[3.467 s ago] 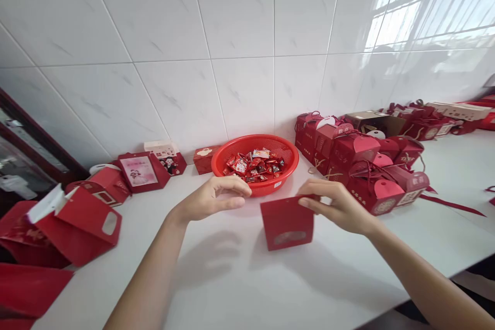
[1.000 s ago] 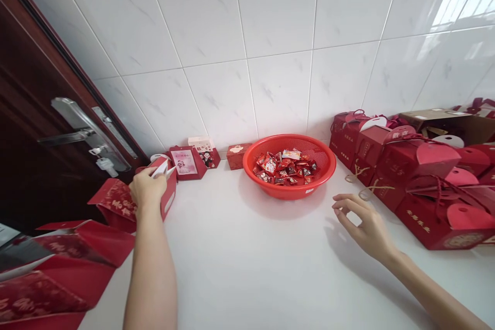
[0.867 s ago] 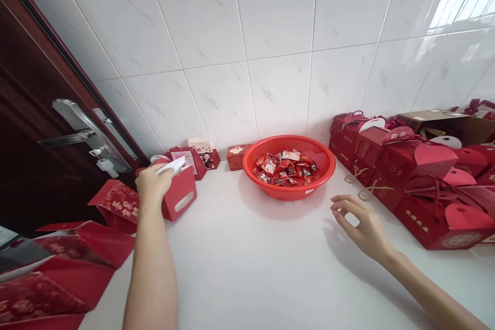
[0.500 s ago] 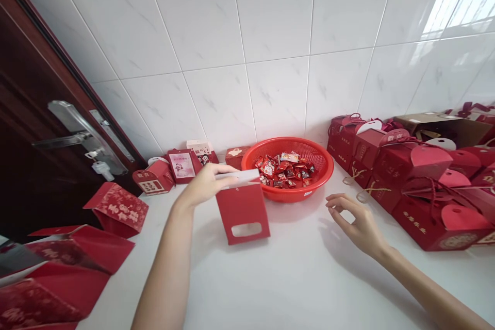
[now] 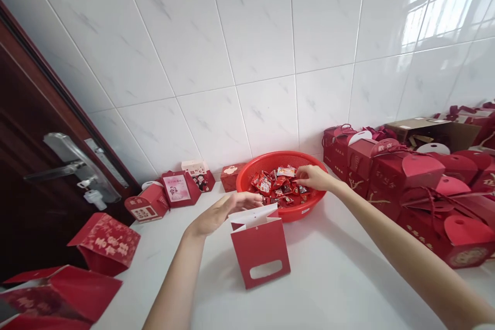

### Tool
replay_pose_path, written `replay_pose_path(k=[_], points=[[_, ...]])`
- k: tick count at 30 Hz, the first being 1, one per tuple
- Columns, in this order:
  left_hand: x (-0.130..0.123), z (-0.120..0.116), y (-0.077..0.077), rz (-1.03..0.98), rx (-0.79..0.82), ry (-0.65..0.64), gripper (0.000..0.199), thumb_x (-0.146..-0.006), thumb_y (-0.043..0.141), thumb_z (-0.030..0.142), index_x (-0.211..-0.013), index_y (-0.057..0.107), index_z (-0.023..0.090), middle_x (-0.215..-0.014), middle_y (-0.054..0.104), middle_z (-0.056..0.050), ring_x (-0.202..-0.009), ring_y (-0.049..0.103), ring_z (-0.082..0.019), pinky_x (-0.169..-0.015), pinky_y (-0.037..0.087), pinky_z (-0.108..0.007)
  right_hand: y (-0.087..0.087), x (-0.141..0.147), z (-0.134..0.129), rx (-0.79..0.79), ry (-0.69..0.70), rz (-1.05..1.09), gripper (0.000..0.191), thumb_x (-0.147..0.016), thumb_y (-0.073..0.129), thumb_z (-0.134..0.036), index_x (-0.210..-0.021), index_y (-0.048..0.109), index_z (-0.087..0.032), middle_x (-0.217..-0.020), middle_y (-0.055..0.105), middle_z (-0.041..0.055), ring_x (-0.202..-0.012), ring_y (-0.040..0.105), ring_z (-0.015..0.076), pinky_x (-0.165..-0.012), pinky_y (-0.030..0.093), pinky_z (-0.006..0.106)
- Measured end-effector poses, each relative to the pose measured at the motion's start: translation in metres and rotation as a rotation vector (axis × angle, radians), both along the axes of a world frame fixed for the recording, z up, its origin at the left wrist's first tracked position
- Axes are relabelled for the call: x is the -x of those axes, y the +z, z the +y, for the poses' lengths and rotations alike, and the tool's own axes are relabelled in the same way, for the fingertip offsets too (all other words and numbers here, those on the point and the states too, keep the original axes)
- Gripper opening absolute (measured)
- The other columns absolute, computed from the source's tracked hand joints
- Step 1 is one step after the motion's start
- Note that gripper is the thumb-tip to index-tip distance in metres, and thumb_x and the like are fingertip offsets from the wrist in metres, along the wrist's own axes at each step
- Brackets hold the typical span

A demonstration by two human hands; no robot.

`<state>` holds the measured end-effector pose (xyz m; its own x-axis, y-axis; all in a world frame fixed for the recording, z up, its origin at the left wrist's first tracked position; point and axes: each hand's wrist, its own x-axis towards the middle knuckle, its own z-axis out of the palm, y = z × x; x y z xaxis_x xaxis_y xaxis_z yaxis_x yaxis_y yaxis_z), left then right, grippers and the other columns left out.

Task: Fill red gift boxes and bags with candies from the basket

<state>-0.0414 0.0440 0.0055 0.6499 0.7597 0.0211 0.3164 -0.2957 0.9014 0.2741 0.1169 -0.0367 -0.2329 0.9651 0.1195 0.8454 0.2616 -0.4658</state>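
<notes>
A red paper gift box (image 5: 261,247) with an oval window stands on the white tabletop, its top open and a white inner flap raised. My left hand (image 5: 216,214) is at the box's upper left, fingers stretched out behind the flap; whether they touch it is unclear. Behind the box is a red plastic basket (image 5: 247,172) of wrapped candies (image 5: 278,183). My right hand (image 5: 315,178) reaches into the basket's right side, its fingertips closed together on a wrapped candy, which they partly hide.
Several red gift boxes (image 5: 402,180) crowd the right side, with a brown carton (image 5: 456,131) behind them. More boxes (image 5: 110,242) line the left. A tiled wall (image 5: 266,108) rises behind, and a dark door with a metal handle (image 5: 73,167) is at left.
My right hand has moved from above the table into the basket among the candies. My left hand's fingers have straightened by the box's top, which now shows more open. The view has shifted slightly.
</notes>
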Motion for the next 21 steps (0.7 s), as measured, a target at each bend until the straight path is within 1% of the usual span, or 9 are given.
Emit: replay_pose_path(k=[1, 2, 3, 6, 9, 12, 15, 18, 21], points=[[0.001, 0.005, -0.003, -0.057, 0.050, -0.001, 0.087, -0.084, 0.028, 0.088, -0.121, 0.070, 0.021, -0.125, 0.069, -0.015, -0.119, 0.063, -0.030, -0.103, 0.047, -0.041, 0.000, 0.002, 0.013, 0.067, 0.029, -0.043, 0.024, -0.071, 0.074, -0.024, -0.094, 0.070, -0.020, -0.099, 0.075, 0.0063, -0.089, 0.069, 0.0237, -0.074, 0.052, 0.028], [0.001, 0.011, -0.005, -0.103, 0.092, 0.004, 0.088, -0.085, 0.025, 0.088, -0.121, 0.069, 0.020, -0.122, 0.070, -0.016, -0.116, 0.065, -0.030, -0.101, 0.049, -0.042, -0.001, 0.003, 0.026, 0.132, 0.047, -0.087, 0.035, -0.061, 0.081, -0.024, -0.094, 0.071, -0.021, -0.097, 0.075, 0.0057, -0.086, 0.070, 0.0250, -0.070, 0.052, 0.029], [0.000, 0.017, -0.007, -0.134, 0.119, 0.011, 0.087, -0.085, 0.026, 0.087, -0.120, 0.069, 0.019, -0.120, 0.071, -0.017, -0.113, 0.066, -0.030, -0.100, 0.050, -0.043, -0.003, 0.005, 0.036, 0.191, 0.059, -0.126, 0.046, -0.053, 0.085, -0.025, -0.097, 0.072, -0.022, -0.096, 0.075, 0.0055, -0.084, 0.070, 0.0261, -0.067, 0.053, 0.029], [-0.010, 0.039, -0.010, -0.127, 0.098, 0.029, 0.073, -0.087, 0.043, 0.079, -0.116, 0.068, 0.017, -0.116, 0.072, -0.017, -0.107, 0.068, -0.029, -0.098, 0.051, -0.042, -0.011, 0.011, 0.055, 0.307, 0.089, -0.205, 0.074, -0.039, 0.090, -0.029, -0.111, 0.071, -0.022, -0.103, 0.074, 0.0073, -0.089, 0.071, 0.0290, -0.066, 0.054, 0.031], [-0.031, 0.064, -0.013, 0.025, 0.043, 0.016, 0.059, -0.086, 0.059, 0.067, -0.115, 0.068, 0.016, -0.117, 0.072, -0.015, -0.108, 0.067, -0.026, -0.097, 0.051, -0.038, -0.018, 0.015, 0.057, 0.337, 0.137, -0.248, 0.093, -0.035, 0.093, -0.033, -0.123, 0.066, -0.022, -0.118, 0.071, 0.0103, -0.106, 0.067, 0.0330, -0.076, 0.055, 0.034], [-0.057, 0.091, -0.015, 0.334, -0.021, -0.012, 0.054, -0.087, 0.060, 0.056, -0.124, 0.065, 0.016, -0.124, 0.069, -0.013, -0.112, 0.066, -0.025, -0.090, 0.053, -0.033, -0.021, 0.017, 0.053, 0.333, 0.189, -0.275, 0.093, -0.039, 0.092, -0.037, -0.126, 0.064, -0.025, -0.121, 0.069, 0.0098, -0.111, 0.065, 0.0346, -0.080, 0.053, 0.035], [-0.080, 0.112, -0.022, 0.624, -0.089, -0.081, 0.047, -0.086, 0.060, 0.045, -0.125, 0.066, 0.021, -0.129, 0.068, -0.009, -0.112, 0.066, -0.025, -0.085, 0.053, -0.030, -0.021, 0.018, 0.051, 0.322, 0.219, -0.290, 0.086, -0.042, 0.091, -0.034, -0.124, 0.064, -0.027, -0.114, 0.071, 0.0072, -0.107, 0.066, 0.0331, -0.079, 0.052, 0.033], [-0.096, 0.126, -0.037, 0.726, -0.106, -0.118, 0.048, -0.073, 0.072, 0.038, -0.119, 0.069, 0.023, -0.122, 0.072, -0.007, -0.103, 0.069, -0.027, -0.081, 0.053, -0.030, -0.021, 0.020, 0.052, 0.314, 0.226, -0.294, 0.081, -0.045, 0.089, -0.028, -0.122, 0.064, -0.027, -0.109, 0.072, 0.0061, -0.101, 0.068, 0.0313, -0.075, 0.052, 0.032], [-0.101, 0.130, -0.051, 0.785, -0.126, -0.112, 0.066, -0.062, 0.079, 0.034, -0.126, 0.065, 0.026, -0.124, 0.071, -0.007, -0.106, 0.067, -0.030, -0.083, 0.053, -0.031, -0.022, 0.021, 0.054, 0.323, 0.235, -0.280, 0.067, -0.053, 0.084, -0.026, -0.117, 0.067, -0.025, -0.103, 0.072, 0.0062, -0.094, 0.069, 0.0286, -0.068, 0.051, 0.029]])
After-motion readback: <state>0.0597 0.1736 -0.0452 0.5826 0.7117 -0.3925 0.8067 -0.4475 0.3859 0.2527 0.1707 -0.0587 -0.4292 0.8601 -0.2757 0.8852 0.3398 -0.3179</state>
